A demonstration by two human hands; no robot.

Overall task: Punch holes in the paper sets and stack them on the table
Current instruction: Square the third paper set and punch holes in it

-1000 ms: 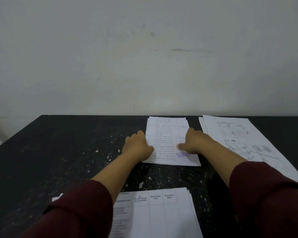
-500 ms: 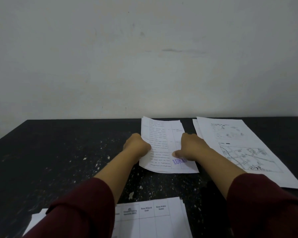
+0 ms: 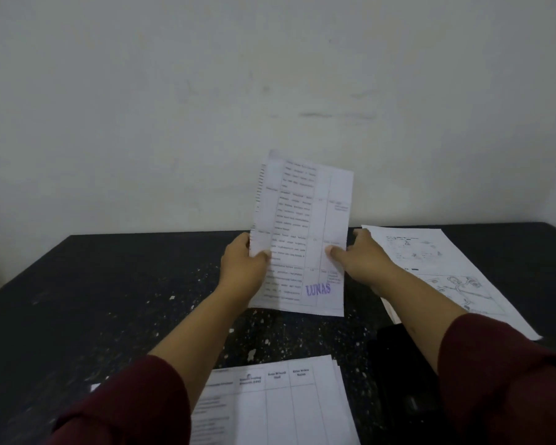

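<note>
A paper set (image 3: 305,226) with a printed table and a purple "LUNAS" stamp is lifted off the black table (image 3: 109,300), tilted up towards me. My left hand (image 3: 243,263) pinches its left edge and my right hand (image 3: 360,255) grips its right edge. A dark object that looks like a hole punch (image 3: 402,364) lies low on the table under my right forearm, partly hidden.
A second paper set with a table (image 3: 286,403) lies at the near edge between my arms. A stack of sheets with drawings (image 3: 443,271) lies on the right. A pale wall stands right behind the table's far edge.
The stamped paper set lay flat under both hands a second ago. Both hands have closed on its edges and raised it off the table, tilting it upright.
</note>
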